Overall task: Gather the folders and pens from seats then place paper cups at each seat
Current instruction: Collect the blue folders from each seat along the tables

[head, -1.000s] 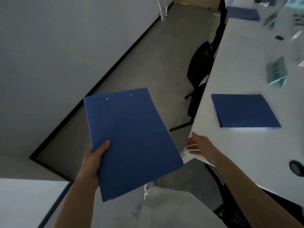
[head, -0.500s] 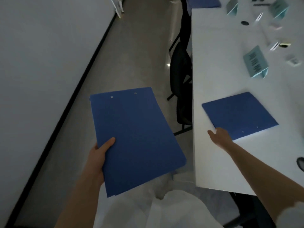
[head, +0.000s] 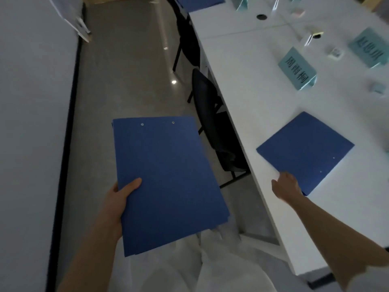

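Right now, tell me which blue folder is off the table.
The folder in the left hand: that held folder hangs over the floor. The near folder and the far folder lie on the white table.

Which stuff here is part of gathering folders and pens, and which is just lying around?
Part of the job:
held folder in the left hand
table folder, right hand at its near corner
far folder

Just lying about:
name cards
chairs
small items on the table, too blurred to name

Right hand (head: 286, 186) now on table folder (head: 305, 150) corner
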The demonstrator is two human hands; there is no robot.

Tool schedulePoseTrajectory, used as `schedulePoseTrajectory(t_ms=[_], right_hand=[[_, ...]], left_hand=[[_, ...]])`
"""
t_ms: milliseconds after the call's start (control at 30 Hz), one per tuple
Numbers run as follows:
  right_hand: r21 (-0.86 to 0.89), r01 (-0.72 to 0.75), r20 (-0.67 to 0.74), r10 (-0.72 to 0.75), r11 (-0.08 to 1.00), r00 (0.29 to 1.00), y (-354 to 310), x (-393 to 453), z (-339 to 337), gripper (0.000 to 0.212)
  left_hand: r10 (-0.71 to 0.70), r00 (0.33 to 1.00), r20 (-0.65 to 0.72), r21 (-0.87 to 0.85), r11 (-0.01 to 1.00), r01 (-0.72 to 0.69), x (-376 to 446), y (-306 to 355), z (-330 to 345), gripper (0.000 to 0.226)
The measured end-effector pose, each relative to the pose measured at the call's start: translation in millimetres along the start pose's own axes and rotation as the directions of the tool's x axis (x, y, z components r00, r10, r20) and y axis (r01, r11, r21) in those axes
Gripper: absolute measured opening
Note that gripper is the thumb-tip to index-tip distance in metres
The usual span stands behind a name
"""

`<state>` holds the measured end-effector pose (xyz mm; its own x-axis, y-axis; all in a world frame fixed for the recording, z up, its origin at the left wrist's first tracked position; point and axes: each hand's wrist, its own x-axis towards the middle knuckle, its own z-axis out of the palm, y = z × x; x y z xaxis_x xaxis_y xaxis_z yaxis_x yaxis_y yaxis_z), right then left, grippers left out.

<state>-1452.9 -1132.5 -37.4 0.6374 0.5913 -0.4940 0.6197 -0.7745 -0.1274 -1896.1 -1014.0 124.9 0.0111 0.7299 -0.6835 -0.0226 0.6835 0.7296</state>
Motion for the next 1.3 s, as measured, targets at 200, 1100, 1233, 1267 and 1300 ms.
schedulePoseTrajectory(t_ms=[200,1100,1233,1267,1300], right_hand=[[0.01,-0.079,0.136,0.077,0.997,0.988,7.7,19.9,-1.1,0.063],[0.794,-0.593,0.603,0.283,-0.13,0.746,-4.7,-88.0,15.6,0.028],[0.751,-0.568,0.658,0.315,-0.336,0.684,-9.7,-78.8,8.6,0.04],[0.74,-0.573,0.668,0.287,-0.351,0.687,-8.5,-78.4,5.2,0.045],[0.752,-0.583,0.656,0.271,-0.306,0.704,-6.6,-77.0,4.4,0.048]], left_hand=[[-0.039,0.998,0.052,0.035,0.999,0.037,35.2,17.1,41.9,0.043],[-0.108,0.986,0.125,0.027,0.994,0.106,65.3,19.4,89.5,0.053],[-0.103,0.986,0.129,0.035,0.994,0.1,63.8,20.4,86.9,0.054],[-0.101,0.986,0.13,0.032,0.995,0.098,63.3,20.5,87.3,0.053],[-0.098,0.986,0.132,0.025,0.995,0.096,62.7,20.0,87.6,0.053]])
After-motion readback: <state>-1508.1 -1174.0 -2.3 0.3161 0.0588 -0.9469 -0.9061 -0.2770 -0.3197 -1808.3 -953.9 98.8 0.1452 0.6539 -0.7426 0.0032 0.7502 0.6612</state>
